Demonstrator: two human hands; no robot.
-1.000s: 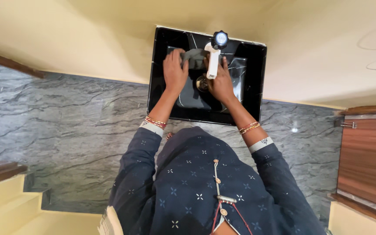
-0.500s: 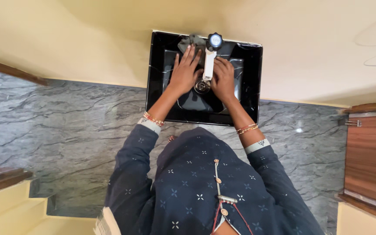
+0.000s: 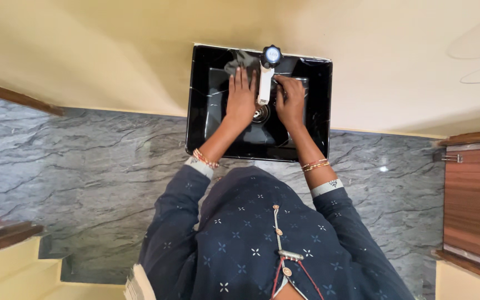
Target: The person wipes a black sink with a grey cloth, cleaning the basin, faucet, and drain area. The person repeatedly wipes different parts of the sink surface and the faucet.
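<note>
Grey veined stone flooring (image 3: 84, 166) spreads under the person, with a cream step (image 3: 12, 272) at the lower left and a brown wooden cabinet (image 3: 473, 194) at the right edge. Nearest the camera is the dark blue patterned tunic (image 3: 251, 233); both sleeves reach forward, bangles at each wrist.

Beyond them sits a black wall-mounted basin (image 3: 204, 111) against the cream wall (image 3: 112, 50). The left hand (image 3: 241, 99) lies flat, fingers spread and pointing toward the wall, pressing a grey cloth (image 3: 239, 60) against the back of the basin just left of the white tap (image 3: 264, 86). The right hand (image 3: 291, 100) is on the other side of the tap, fingers curled (whether it grips a fold of cloth or just rests on the basin, I cannot tell). The drain (image 3: 260, 114) shows between the two hands. Farthest off is the dark knob (image 3: 271, 54) at the tap's top.

A second ago the cloth was bunched lower, left of the tap; since then it has been pushed up to the rear rim, so the wiping has moved to the back edge.
</note>
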